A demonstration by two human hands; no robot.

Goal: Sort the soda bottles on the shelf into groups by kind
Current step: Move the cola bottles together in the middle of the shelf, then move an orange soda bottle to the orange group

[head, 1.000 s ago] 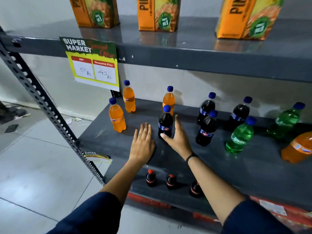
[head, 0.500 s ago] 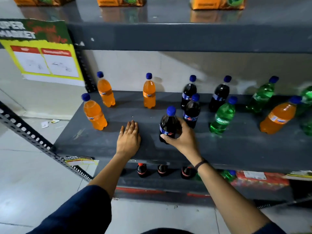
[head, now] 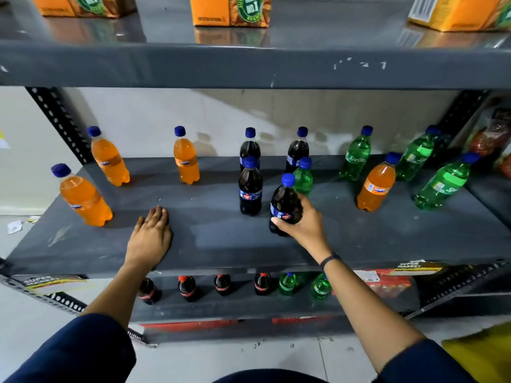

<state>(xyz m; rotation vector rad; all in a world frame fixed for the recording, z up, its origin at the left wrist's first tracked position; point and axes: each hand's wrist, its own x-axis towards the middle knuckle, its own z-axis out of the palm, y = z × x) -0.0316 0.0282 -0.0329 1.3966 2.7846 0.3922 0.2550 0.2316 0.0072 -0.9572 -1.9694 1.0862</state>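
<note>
My right hand [head: 305, 226] grips a dark cola bottle [head: 284, 201] with a blue cap, standing at the middle front of the grey shelf [head: 221, 244]. Another dark cola bottle [head: 250, 189] stands just to its left, and two more [head: 249, 146] [head: 298, 149] stand at the back. Three orange bottles [head: 83, 197] [head: 109, 158] [head: 185, 157] stand on the left, a fourth orange one [head: 377, 186] among the green bottles [head: 356, 156] [head: 443, 183] on the right. A small green bottle [head: 304, 176] stands behind the held one. My left hand [head: 150, 239] lies flat on the shelf.
Orange juice cartons [head: 231, 11] stand on the shelf above. The shelf below holds red-capped cola bottles [head: 188, 287] and green bottles [head: 287, 283]. A perforated metal upright [head: 58, 120] rises at the left back, and snack packets [head: 495, 134] sit at the far right.
My right hand closed around the dark cola bottle and carried it to the right, past the other front cola bottle. The left hand stayed flat on the shelf. The view shifted right.
</note>
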